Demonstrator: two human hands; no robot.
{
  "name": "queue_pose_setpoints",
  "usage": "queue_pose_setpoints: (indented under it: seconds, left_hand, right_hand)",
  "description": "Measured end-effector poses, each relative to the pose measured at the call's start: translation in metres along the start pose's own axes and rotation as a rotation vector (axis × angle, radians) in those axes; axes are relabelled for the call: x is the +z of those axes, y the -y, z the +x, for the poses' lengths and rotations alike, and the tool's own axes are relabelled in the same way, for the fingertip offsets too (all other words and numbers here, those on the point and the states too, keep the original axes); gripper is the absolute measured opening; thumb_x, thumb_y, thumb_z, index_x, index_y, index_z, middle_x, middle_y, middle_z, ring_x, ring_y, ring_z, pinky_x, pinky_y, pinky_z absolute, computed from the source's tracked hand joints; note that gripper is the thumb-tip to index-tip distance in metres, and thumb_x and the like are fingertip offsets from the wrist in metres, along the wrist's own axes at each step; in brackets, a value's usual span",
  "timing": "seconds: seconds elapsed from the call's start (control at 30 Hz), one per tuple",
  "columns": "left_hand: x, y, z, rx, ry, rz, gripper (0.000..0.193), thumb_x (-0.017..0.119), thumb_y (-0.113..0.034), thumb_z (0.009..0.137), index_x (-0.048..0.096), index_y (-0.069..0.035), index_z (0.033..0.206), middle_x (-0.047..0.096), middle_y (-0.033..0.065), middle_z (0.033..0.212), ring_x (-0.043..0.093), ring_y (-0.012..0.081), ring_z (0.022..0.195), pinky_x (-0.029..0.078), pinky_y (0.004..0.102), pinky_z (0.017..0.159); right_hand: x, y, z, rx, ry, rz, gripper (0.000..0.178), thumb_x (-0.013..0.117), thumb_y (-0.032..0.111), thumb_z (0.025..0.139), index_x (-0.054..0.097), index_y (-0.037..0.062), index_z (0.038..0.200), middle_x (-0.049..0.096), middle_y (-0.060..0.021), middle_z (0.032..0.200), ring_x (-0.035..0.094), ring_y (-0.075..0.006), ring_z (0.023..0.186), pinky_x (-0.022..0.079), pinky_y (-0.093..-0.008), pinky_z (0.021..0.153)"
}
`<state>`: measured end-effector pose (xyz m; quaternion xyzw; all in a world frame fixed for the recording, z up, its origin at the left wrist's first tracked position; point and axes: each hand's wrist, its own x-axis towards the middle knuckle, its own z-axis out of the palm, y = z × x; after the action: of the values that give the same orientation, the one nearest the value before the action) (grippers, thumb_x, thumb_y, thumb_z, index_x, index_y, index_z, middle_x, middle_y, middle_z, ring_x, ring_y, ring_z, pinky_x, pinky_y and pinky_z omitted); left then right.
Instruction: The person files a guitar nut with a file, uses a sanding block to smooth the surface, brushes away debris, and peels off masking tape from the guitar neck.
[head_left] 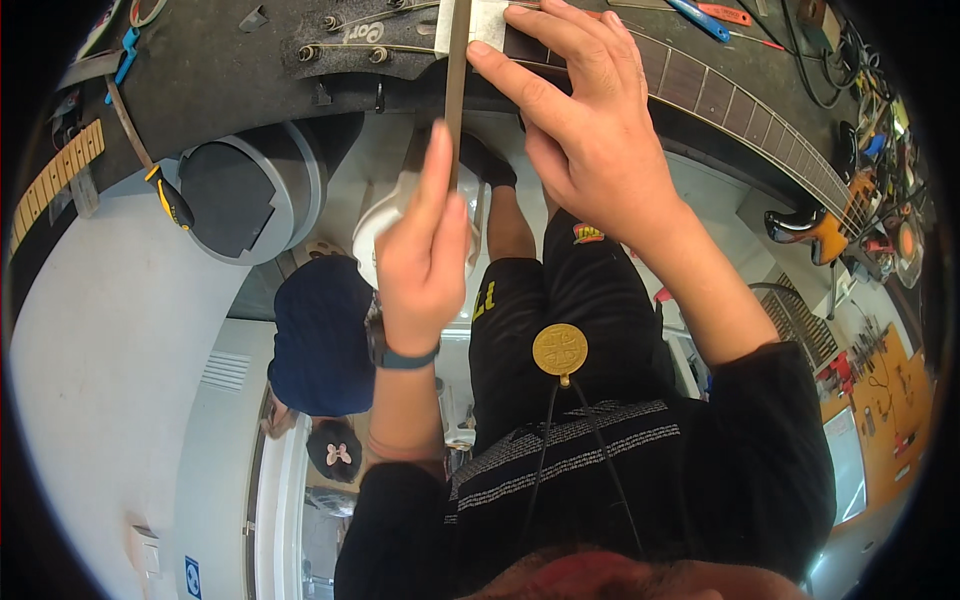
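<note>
Two hands: both on a guitar neck [700,85].
Left hand [422,250]: closed around a flat metal file [457,80].
Right hand [590,130]: open, fingers pressing the fretboard.

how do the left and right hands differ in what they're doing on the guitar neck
The left hand is closed around a long flat file, gripping its lower end; the right hand lies open, fingers spread flat on the guitar neck. The left hand hangs off the bench edge, while the right rests on the fretboard near the headstock. Only the left wrist wears a dark band. Both come from black sleeves.
</note>
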<state>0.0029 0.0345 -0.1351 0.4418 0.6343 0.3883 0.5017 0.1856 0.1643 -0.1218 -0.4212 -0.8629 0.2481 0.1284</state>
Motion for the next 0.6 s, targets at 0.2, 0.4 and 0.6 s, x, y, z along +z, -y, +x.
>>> queue_pose_setpoints:
  seconds: [0.2,0.4,0.6]
  left_hand:
    - [0.005,0.007,0.013,0.096,-0.031,0.037,0.057,0.05,0.003,0.108,0.044,-0.003,0.164,0.049,-0.0048,0.074,0.042,0.0029,0.063,0.035,0.0213,0.056]
    - [0.0,0.004,0.022,0.136,-0.048,0.168,0.056,0.052,0.003,0.107,0.048,-0.003,0.162,0.056,-0.0031,0.078,0.046,0.0034,0.064,0.039,0.0224,0.057]
    - [0.005,0.005,0.032,0.213,-0.069,0.178,0.056,0.054,0.003,0.107,0.048,-0.004,0.162,0.056,-0.001,0.075,0.044,0.0042,0.063,0.04,0.0234,0.057]
  right_hand:
    - [0.0,0.002,0.001,0.009,-0.019,0.014,0.061,0.065,0.001,0.085,0.065,0.0124,0.145,0.05,-0.0204,0.15,0.043,-0.043,0.148,0.028,-0.0651,0.123]
    - [0.0,0.001,0.004,0.007,0.003,0.0,0.058,0.064,0.002,0.087,0.066,0.0125,0.144,0.052,-0.0196,0.149,0.043,-0.0423,0.148,0.029,-0.0639,0.123]
    - [0.006,-0.003,0.004,-0.022,-0.061,-0.03,0.057,0.067,0.002,0.087,0.067,0.0135,0.143,0.052,-0.0189,0.15,0.044,-0.0417,0.147,0.029,-0.0636,0.123]
